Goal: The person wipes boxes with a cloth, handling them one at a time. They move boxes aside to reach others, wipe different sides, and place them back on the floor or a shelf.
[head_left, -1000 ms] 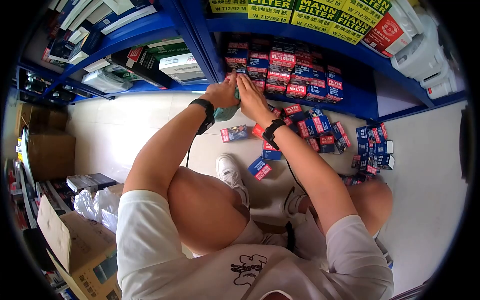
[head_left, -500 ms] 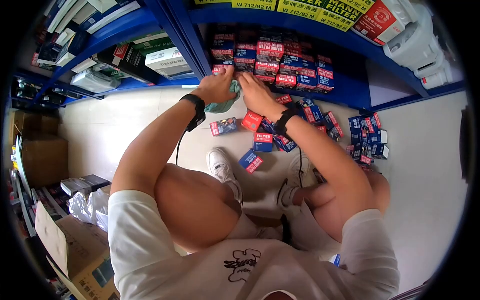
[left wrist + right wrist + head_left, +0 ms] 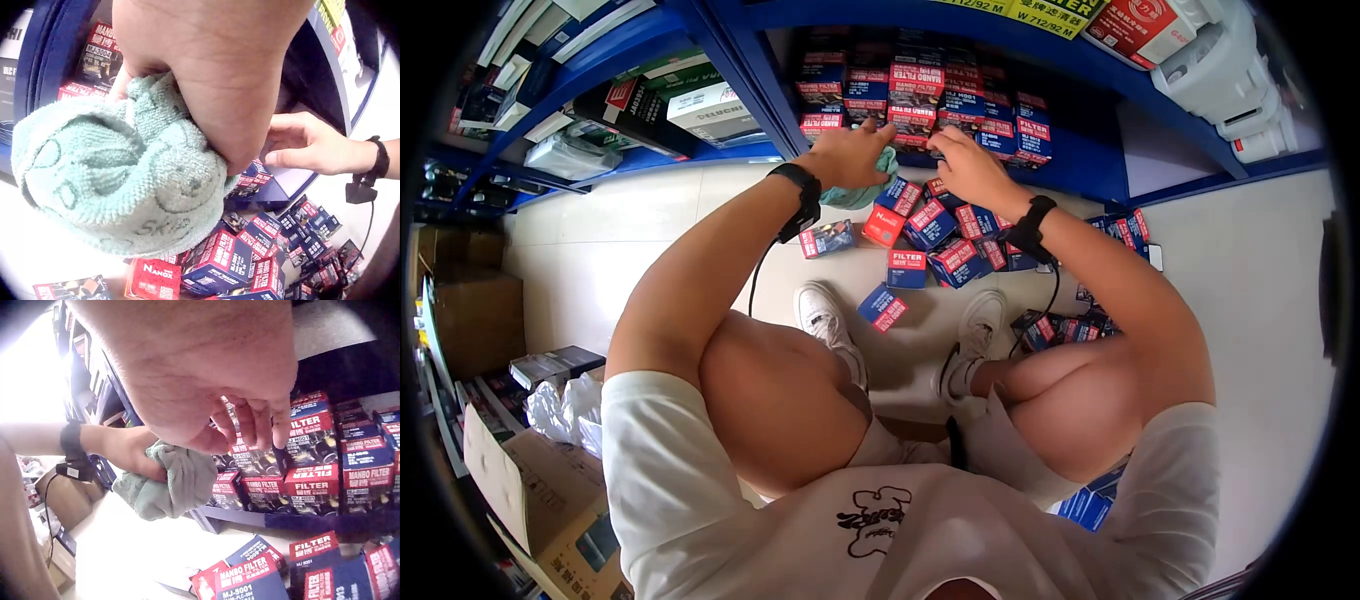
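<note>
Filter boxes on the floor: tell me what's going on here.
A person's left hand grips a crumpled pale-green towelling cloth at the front of the blue shelf. Their right hand is at the red-and-blue cardboard boxes stacked there; whether it holds one is unclear. More red-and-blue boxes lie loose on the pale tiled floor.

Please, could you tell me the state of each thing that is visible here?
Left hand: gripping the green cloth.
Right hand: fingers loosely bent near the shelf boxes; contact unclear.
Green cloth: bunched up.
Shelf boxes: stacked.
Floor boxes: scattered.
Carton: one flap raised.
Plastic bag: crumpled.
</note>
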Available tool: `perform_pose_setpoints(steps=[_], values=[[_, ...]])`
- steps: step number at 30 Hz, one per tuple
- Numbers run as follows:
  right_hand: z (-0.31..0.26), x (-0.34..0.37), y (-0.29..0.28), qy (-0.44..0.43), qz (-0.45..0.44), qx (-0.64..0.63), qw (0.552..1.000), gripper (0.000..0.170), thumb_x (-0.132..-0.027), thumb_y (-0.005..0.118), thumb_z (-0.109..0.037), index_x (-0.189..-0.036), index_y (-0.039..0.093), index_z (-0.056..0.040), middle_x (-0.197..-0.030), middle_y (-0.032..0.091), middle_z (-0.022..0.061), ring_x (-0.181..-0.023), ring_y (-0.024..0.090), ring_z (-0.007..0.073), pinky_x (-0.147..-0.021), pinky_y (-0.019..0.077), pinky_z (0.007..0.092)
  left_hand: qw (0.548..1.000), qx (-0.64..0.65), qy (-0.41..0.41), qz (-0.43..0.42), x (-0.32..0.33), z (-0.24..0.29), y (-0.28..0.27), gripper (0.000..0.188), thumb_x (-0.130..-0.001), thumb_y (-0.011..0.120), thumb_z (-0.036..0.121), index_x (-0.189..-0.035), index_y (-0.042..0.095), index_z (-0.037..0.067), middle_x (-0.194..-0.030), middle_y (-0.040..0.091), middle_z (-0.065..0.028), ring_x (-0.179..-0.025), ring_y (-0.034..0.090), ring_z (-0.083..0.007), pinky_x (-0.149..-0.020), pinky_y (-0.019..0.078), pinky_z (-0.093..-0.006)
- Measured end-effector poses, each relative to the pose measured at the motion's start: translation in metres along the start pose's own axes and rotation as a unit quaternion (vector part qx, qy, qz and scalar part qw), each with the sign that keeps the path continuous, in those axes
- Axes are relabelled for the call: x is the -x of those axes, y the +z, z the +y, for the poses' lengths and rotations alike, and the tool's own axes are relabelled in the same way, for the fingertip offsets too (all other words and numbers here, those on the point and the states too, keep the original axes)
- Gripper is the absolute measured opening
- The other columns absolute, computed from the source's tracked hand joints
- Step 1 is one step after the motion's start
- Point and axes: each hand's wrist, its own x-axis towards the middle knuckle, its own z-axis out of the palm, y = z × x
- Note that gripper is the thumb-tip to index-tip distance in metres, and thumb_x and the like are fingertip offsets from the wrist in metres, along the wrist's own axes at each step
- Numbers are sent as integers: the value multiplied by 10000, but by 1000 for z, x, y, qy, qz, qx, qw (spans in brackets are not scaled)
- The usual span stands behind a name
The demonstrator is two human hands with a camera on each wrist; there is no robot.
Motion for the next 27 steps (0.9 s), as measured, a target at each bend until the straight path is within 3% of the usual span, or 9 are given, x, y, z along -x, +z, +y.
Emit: perform_pose_setpoints(steps=[4, 11, 14, 19, 27], values=[[24, 16, -14, 4, 11, 36, 999, 236, -829, 539, -40, -1047, 625, -12, -1087, 592, 192, -997, 614, 408, -832, 516, 489, 1000, -1, 22, 9, -8, 8, 6, 673, -788, 716, 380, -1350, 446, 126, -1301, 548, -222, -1039, 655, -432, -851, 551, -516], [71, 45, -37, 133, 24, 26, 991, 158, -832, 570, -81, -939, 653, 0, -1049, 637, 209, -999, 630, 400, -824, 521, 467, 998, -20, 29, -42, -21, 32, 8, 652, -792, 716, 352, -1346, 439, 150, -1313, 535, -199, -1020, 663, -419, -855, 548, -521], [93, 56, -45, 178, 34, 43, 982, 167, -875, 602, -170, -882, 657, -13, -897, 682, 208, -899, 660, 404, -792, 530, 480, 998, -31, 43, -46, -28, 39, 14, 657, -795, 711, 348, -1354, 433, 146, -1310, 535, -202, -1014, 664, -419, -859, 547, -521], [125, 78, -67, 293, -9, 55, 955, 346, -890, 600, -317, -951, 712, 5, -984, 690, 259, -981, 662, 433, -838, 536, 505, 995, -29, 53, -75, -36, 58, 11, 676, -791, 712, 323, -1371, 425, 128, -1326, 530, -186, -1122, 629, -386, -873, 545, -517], [167, 122, -68, 362, -27, 74, 929, 320, -860, 587, -274, -969, 724, -6, -1022, 687, 277, -989, 659, 461, -866, 534, 517, 993, -42, 73, -79, -52, 85, 17, 693, -780, 728, 346, -1371, 431, 137, -1316, 543, -172, -1084, 643, -398, -887, 537, -507]])
